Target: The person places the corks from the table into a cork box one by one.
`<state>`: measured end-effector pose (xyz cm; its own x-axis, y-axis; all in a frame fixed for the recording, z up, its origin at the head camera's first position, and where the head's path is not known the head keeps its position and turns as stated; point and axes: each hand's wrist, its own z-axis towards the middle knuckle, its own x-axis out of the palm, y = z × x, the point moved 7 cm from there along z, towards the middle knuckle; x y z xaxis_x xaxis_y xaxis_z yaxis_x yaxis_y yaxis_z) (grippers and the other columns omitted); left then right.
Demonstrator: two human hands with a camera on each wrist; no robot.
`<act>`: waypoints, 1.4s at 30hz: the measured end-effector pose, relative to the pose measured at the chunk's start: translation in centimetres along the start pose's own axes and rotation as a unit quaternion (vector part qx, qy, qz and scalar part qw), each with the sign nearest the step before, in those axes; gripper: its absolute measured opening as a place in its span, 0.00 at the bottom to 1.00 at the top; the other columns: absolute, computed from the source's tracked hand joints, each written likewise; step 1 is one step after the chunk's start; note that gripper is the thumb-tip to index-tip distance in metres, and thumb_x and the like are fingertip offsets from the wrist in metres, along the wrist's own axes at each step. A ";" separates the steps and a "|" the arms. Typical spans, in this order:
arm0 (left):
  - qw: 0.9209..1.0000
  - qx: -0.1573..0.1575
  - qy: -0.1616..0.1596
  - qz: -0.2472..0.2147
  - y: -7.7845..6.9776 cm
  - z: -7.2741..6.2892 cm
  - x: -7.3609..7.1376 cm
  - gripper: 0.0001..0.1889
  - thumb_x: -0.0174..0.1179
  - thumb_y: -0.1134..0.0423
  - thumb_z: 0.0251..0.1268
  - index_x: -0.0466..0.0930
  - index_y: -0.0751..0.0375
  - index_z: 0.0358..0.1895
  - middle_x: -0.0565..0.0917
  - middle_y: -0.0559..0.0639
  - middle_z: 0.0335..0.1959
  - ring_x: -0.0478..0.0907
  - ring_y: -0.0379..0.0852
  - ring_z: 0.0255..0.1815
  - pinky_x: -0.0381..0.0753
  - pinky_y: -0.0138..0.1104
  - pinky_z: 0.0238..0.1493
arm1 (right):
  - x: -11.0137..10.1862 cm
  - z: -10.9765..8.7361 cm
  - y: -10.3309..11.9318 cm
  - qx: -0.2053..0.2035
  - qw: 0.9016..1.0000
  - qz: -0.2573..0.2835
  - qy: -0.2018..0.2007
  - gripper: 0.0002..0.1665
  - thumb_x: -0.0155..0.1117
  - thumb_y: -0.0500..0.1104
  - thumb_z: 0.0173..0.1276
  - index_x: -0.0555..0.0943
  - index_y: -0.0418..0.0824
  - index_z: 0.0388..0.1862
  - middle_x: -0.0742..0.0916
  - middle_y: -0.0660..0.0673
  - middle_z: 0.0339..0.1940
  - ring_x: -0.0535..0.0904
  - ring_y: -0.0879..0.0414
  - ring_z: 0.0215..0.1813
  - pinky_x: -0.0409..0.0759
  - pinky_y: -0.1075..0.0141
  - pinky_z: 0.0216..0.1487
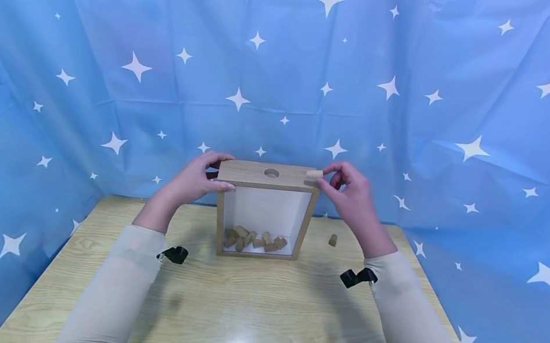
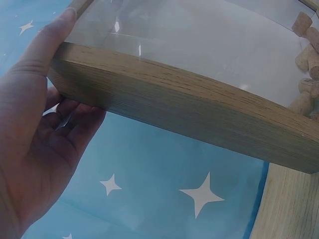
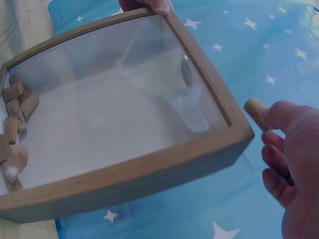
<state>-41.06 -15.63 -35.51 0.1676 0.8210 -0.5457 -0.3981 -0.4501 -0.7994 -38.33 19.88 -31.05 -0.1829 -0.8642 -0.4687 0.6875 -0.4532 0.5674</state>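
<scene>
A shallow wooden box frame (image 1: 258,178) with a clear front stands upright on the table, a round hole in its top edge. Several corks (image 1: 258,243) lie at the bottom inside it. My left hand (image 1: 198,177) grips the box's upper left corner, thumb on the front and fingers behind, as the left wrist view shows. Between thumb and forefinger, my right hand (image 1: 353,193) pinches another cork (image 3: 255,109). That cork is by the top right corner, to the right of the hole.
A single loose cork (image 1: 333,240) is on the table (image 1: 214,303), right of the box. Behind the table hangs a blue cloth (image 1: 288,79) with white stars, which also runs along both sides.
</scene>
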 end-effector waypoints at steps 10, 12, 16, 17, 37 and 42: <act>1.000 0.004 -0.002 -0.002 0.2 0.1 0.1 0.40 0.81 0.54 0.69 0.73 0.53 0.81 0.77 0.56 0.71 0.75 0.63 0.74 0.81 0.58 0.68 | 1.4 1.6 2.1 -0.032 0.999 -0.001 0.018 0.10 0.79 0.35 0.74 0.87 0.39 0.50 0.80 0.45 0.28 0.77 0.51 0.31 0.74 0.67 0.33; 1.000 0.004 -0.002 -0.004 0.2 0.1 0.1 0.40 0.81 0.54 0.69 0.74 0.53 0.80 0.77 0.56 0.70 0.76 0.63 0.73 0.81 0.58 0.68 | 1.7 1.9 2.5 -0.040 0.999 -0.003 0.023 0.10 0.79 0.34 0.74 0.87 0.38 0.49 0.80 0.46 0.28 0.77 0.52 0.31 0.74 0.67 0.32; 1.000 0.002 -0.002 -0.006 0.2 0.0 0.1 0.40 0.82 0.53 0.68 0.74 0.52 0.80 0.77 0.56 0.70 0.76 0.63 0.73 0.82 0.58 0.68 | 2.4 2.6 3.1 -0.048 0.998 -0.009 0.034 0.10 0.79 0.34 0.74 0.87 0.38 0.49 0.80 0.47 0.27 0.78 0.52 0.30 0.76 0.63 0.30; 1.000 0.002 -0.002 -0.006 0.2 0.0 0.1 0.40 0.82 0.52 0.68 0.74 0.52 0.80 0.77 0.56 0.70 0.76 0.63 0.73 0.82 0.58 0.67 | 2.6 2.7 3.3 -0.049 0.998 -0.008 0.037 0.10 0.79 0.34 0.74 0.87 0.38 0.49 0.80 0.47 0.27 0.78 0.52 0.30 0.77 0.62 0.30; 1.000 0.004 -0.004 0.005 0.4 0.2 0.0 0.40 0.81 0.51 0.68 0.74 0.53 0.80 0.78 0.56 0.70 0.75 0.64 0.74 0.81 0.58 0.69 | 5.9 4.7 5.2 -0.077 0.985 -0.048 0.147 0.10 0.75 0.35 0.76 0.87 0.40 0.53 0.81 0.46 0.32 0.74 0.54 0.29 0.73 0.61 0.31; 1.000 0.003 -0.003 0.004 0.4 0.2 0.0 0.40 0.81 0.52 0.69 0.74 0.53 0.80 0.77 0.57 0.70 0.75 0.65 0.75 0.81 0.58 0.69 | 6.7 5.1 5.4 -0.091 0.980 -0.065 0.163 0.08 0.74 0.34 0.77 0.87 0.39 0.52 0.85 0.47 0.39 0.76 0.55 0.32 0.77 0.60 0.33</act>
<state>-41.40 -15.78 -35.75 0.1586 0.8202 -0.5497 -0.4049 -0.4537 -0.7939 -39.42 10.56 -27.70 -0.0626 -0.6729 -0.7371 0.7928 -0.4821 0.3728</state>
